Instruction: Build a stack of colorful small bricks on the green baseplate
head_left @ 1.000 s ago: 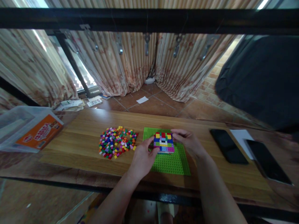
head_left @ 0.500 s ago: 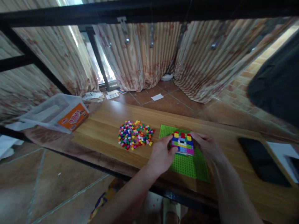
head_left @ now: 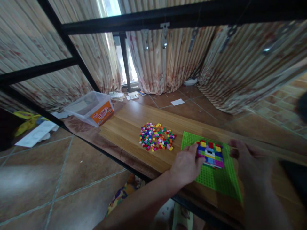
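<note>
A square block of colourful toy bricks [head_left: 210, 156], in rows of red, yellow, blue, green and pink with a white and black middle, is over the green baseplate [head_left: 216, 180]. My left hand [head_left: 188, 164] grips its left side between thumb and fingers. Whether the block is pressed onto the baseplate or held just above it I cannot tell. Off the baseplate's right edge is my right hand [head_left: 249, 156], apart from the block and blurred by motion. Its fingers look loosely apart, with nothing visible in them.
Left of the baseplate a pile of small loose bricks [head_left: 155, 137] lies on the wooden table [head_left: 127, 124]. A clear plastic bin [head_left: 90, 108] with an orange label stands at the table's far left end. A dark flat object [head_left: 294, 172] lies at the right. A black metal bar [head_left: 134, 22] crosses above.
My right hand has let go of the block's right side and moved away to the right. My left hand keeps its hold. The camera view has turned left.
</note>
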Available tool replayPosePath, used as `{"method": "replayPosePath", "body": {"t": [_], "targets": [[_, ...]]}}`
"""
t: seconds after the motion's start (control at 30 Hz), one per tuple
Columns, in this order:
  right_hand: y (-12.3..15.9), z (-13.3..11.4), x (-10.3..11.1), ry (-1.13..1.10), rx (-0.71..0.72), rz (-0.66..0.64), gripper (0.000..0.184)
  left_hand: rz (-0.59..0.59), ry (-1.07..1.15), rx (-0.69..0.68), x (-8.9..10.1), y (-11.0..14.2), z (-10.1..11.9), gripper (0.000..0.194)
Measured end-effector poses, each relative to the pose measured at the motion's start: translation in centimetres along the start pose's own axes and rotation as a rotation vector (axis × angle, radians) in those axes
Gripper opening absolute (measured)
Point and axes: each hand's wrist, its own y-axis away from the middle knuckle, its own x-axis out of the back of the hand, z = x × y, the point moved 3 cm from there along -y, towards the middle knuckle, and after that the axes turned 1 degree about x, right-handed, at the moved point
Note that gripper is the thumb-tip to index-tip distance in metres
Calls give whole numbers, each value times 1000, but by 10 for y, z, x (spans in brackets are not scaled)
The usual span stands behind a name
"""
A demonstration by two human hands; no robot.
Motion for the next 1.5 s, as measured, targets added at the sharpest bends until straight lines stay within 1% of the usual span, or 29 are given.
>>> {"method": "replayPosePath", "body": {"t": [0.03,0.07,0.13,0.2,0.27,0.33,0.37,0.43,0.5,0.6,0.67,0.8,0.97,1.1,1.17,1.27,1.4,1.5], "targets": [[3,-8,0,8,23,64,24,-2,-23,-4,6,0,-1,44],[6,-17,-1,5,51,99,22,8,-61,2,15,-1,-4,39],[14,-31,-5,-3,105,105,23,25,-171,45,37,-4,-15,28],[20,-41,-11,-8,142,64,25,90,-275,114,62,-7,-30,25],[25,-46,-16,4,154,26,28,99,-343,145,82,-10,-44,25],[31,-51,-20,31,149,7,30,86,-395,157,92,-10,-54,26],[34,-53,-23,42,151,0,31,78,-406,152,94,-10,-56,26],[40,-58,-29,46,165,-20,32,71,-425,143,93,-9,-58,24],[45,-61,-36,31,187,-69,33,71,-451,148,88,-8,-57,22],[50,-60,-43,25,208,-169,33,74,-511,167,82,-8,-57,20],[51,-58,-45,28,212,-204,33,81,-549,169,79,-9,-58,19],[50,-56,-43,34,211,-193,36,111,-577,155,76,-9,-57,16],[49,-60,-41,24,194,-171,35,118,-599,195,74,-10,-53,15],[44,-62,-35,9,235,-149,34,133,-595,190,76,-12,-51,14],[39,-62,-29,19,251,-106,34,168,-525,161,77,-15,-49,15],[31,-59,-18,45,242,-27,33,206,-268,72,74,-21,-41,16],[23,-51,-7,53,203,25,32,196,160,-14,58,-30,-29,13],[19,-43,-3,48,160,21,32,182,341,-20,41,-38,-27,12]]}}
